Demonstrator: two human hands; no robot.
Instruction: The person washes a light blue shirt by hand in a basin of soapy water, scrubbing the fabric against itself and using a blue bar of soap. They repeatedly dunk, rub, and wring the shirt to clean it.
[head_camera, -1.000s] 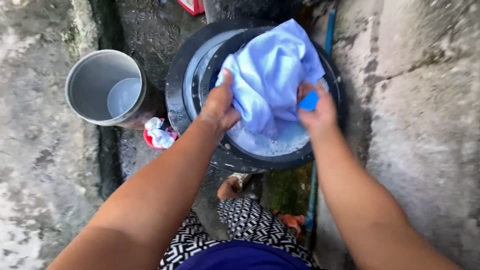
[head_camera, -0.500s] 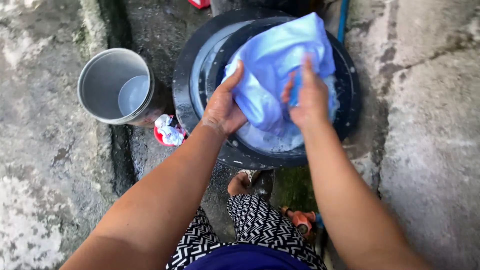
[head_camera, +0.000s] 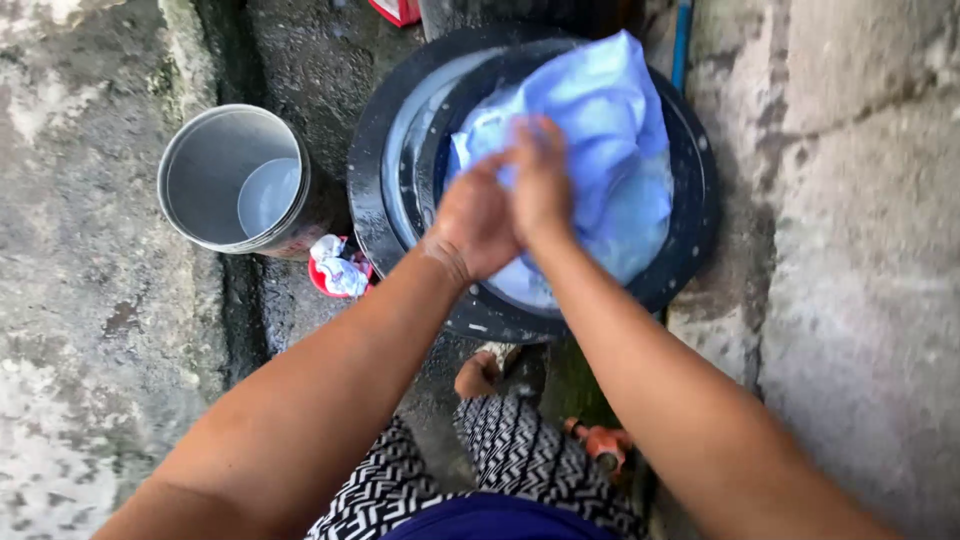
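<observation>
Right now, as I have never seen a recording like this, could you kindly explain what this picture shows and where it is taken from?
There is no machine here: a person works with two bare hands, and the single camera sits on their head, looking down along both forearms. The left hand and the right hand are pressed close together on a light blue cloth, bunching it between them. The cloth lies in a round black basin that stands on rough concrete ground; whether there is water under the cloth cannot be made out. To the left stands a grey metal bucket with a little water in it, and beside it a small red dish holding something white. At the bottom you see the person's black-and-white patterned clothing and a bare foot.
</observation>
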